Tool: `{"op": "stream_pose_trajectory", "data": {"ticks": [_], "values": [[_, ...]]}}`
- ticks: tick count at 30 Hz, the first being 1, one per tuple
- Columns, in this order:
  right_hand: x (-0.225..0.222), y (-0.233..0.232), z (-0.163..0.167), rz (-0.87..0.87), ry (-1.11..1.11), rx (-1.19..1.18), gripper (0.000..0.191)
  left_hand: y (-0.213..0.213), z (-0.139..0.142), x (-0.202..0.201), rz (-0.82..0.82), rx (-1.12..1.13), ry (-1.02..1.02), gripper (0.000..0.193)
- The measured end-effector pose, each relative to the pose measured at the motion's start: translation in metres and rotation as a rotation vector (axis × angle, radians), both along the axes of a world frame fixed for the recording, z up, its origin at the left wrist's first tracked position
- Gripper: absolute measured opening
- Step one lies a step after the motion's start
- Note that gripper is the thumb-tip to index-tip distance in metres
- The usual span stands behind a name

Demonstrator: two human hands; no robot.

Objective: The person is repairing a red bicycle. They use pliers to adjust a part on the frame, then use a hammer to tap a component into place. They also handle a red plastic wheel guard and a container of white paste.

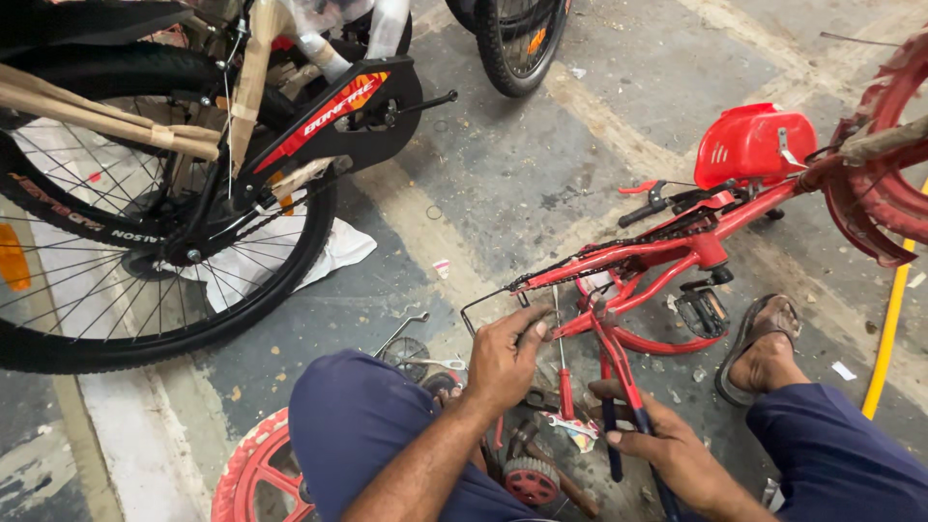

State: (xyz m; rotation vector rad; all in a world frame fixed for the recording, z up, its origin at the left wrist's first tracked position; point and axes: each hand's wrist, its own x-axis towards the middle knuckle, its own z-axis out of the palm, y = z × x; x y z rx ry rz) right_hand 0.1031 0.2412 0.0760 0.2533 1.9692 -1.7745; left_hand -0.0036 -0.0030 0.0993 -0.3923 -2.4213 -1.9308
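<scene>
The small red steel bicycle frame (677, 253) lies on its side on the grey concrete floor (503, 164), running from the lower centre of the picture up towards the right edge; its long axis climbs from the rear fork ends near the hands to the red plastic chain cover (754, 145) at upper right. The rear end of the frame is the part nearest the person, just above both hands.

The left hand (505, 360), at lower centre, is clenched around the frame's rear end, where a thin black wire stay (483, 302) bends away to the left. A red-handled screwdriver (563, 372) stands nearly upright just beside this hand, its shaft pointing up at the frame; whether the hand touches it cannot be told.

The right hand (667, 447), at lower right, is closed on the dark handles of a pair of red-armed pliers or cutters (619, 372). The tool's long axis slants up and to the left, so its head meets the frame just to the right of the left hand. Both hands are about equally near the rear fork, the left from the left side, the right from below.

A red plastic spoked wheel (256, 478) lies at the bottom left, and a large black bicycle wheel (145, 208) fills the upper left.
</scene>
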Motion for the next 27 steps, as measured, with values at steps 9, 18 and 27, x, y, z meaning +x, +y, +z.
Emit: {"op": "stream_pose_trajectory", "data": {"ticks": [9, 18, 27], "values": [[-0.009, -0.001, -0.002, 0.107, 0.184, 0.366, 0.084, 0.001, -0.004, 0.0, -0.018, 0.0, -0.066, 0.031], [-0.029, 0.016, 0.029, 0.173, 0.714, 1.059, 0.086, -0.008, -0.019, -0.009, -0.355, 0.299, -0.434, 0.028], [-0.015, -0.018, 0.045, 0.207, 0.695, 1.007, 0.094, -0.005, -0.023, -0.007, -0.334, 0.141, -0.337, 0.03]]}}
